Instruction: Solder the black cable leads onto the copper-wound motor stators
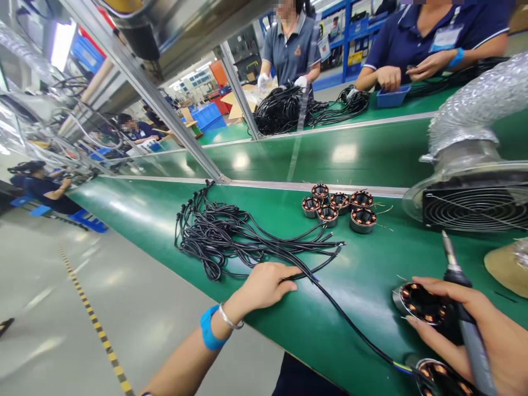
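Key relation: the stator (421, 303) sat in the R hand (482, 327), pinched btwn thumb and fingers w/ its open face showing, toward the tabletop's (350, 275) right end. Same hand's grip also took in the soldering iron (472, 333), long axis running from the near edge up to the far one; tip pointed at the fan (474, 209), clear of the stator. A 2nd stator (443, 379) lay just below, cut off by the view; the black cable (346, 317) ran diagonally from the cable pile (223, 231) down to it, yellow-green & blue wires at its end (couldn't tell if joined). R hand was nearer that end. L hand (268, 283) was by the near edge, index out, touching the cable, thumb apart; couldn't tell if the curled fingers had hold of anything. Six more stators (340, 210) stood nr the far edge, btwn pile and fan.

Writing: none legible. One co-worker's badge (445, 38) and another's orange shirt logo (297, 50) were too small/blurred to read; no brand made out on iron or fan.
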`<state>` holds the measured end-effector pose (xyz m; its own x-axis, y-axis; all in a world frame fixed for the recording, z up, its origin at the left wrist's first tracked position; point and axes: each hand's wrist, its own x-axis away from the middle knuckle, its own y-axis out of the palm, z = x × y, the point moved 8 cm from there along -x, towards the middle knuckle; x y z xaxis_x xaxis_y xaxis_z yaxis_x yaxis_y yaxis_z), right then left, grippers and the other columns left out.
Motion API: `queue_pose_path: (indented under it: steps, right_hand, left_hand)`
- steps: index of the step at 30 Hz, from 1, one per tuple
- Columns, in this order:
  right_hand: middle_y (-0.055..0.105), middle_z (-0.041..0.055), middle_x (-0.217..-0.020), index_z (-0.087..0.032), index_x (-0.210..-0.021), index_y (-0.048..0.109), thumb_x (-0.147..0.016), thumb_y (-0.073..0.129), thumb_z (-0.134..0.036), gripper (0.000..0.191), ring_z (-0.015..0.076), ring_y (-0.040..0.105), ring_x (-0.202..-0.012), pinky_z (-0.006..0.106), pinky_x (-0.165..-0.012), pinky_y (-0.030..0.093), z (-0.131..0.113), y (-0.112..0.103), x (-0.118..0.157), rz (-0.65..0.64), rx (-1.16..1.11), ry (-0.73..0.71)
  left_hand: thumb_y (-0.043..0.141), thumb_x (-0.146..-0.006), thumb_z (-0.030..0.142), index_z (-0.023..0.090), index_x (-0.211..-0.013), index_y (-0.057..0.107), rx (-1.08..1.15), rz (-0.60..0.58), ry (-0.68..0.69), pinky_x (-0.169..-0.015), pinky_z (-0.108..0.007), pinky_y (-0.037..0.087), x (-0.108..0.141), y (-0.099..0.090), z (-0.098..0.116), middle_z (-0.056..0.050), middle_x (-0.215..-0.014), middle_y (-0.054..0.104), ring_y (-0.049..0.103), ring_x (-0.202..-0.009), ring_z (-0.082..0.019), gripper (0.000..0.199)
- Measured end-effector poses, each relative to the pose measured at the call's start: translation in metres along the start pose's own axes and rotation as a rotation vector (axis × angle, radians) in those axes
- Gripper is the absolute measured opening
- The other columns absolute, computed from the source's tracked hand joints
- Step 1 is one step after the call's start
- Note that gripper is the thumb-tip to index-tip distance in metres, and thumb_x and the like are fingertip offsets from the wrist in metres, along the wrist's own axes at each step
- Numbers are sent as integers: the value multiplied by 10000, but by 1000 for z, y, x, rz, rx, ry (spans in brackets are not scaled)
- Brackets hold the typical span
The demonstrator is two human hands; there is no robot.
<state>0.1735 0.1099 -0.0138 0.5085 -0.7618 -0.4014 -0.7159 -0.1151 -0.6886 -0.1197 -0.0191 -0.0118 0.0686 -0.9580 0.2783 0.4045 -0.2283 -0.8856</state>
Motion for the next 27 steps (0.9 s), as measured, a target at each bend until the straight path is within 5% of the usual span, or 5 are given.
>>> queue_pose_path:
  steps: [7, 13, 19, 24, 27]
  right_hand:
    - [719, 89, -1055, -342, -1207, 501, -865, 644, -413, 378, 282, 739, -809, 401, -709, 633, -15, 1, -4, -83, 61, -155]
    - [689, 94, -1111, -236, -1211, 526, -852, 633, -422, 418, 282, 720, -884, 430, -772, 623, -19, 3, 0, -44, -5, -194]
    - [684, 105, -1074, -233, -1211, 515, -854, 628, -328, 387, 280, 703, -919, 414, -741, 622, -23, 1, -4, -74, -39, -179]
    - [662, 109, -1163, -233, -1224, 481, -816, 675, -271, 454, 246, 691, -975, 379, -838, 597, -32, -23, -12, 0, -199, -125]
    - [676, 83, -1064, -238, -1173, 494, -851, 645, -226, 355, 183, 686, -836, 319, -758, 600, -35, -37, -16, 120, -378, -30]
  left_hand:
    - [578, -914, 247, 232, -1089, 750, 107, -9, 106, -906, -322, 480, -44, 9, 41, -65, -1117, 760, 684, -1043, -253, 246]
    - [736, -733, 240, 258, -734, 783, 281, -347, 314, -606, -242, 473, -20, -33, 38, -13, -673, 747, 658, -601, -173, 50]
    - [617, -649, 794, 193, -529, 552, 803, 178, 208, -445, -242, 252, -27, -113, 33, 25, -460, 427, 289, -428, -88, 616]
    - [622, -833, 416, 169, -793, 648, 685, -99, 202, -452, -221, 182, -58, -43, 116, 81, -487, 350, 269, -457, -85, 252]
    - [565, -883, 339, 167, -800, 649, 470, -89, 234, -490, -230, 213, -68, -14, 136, 82, -506, 348, 312, -496, -98, 208]
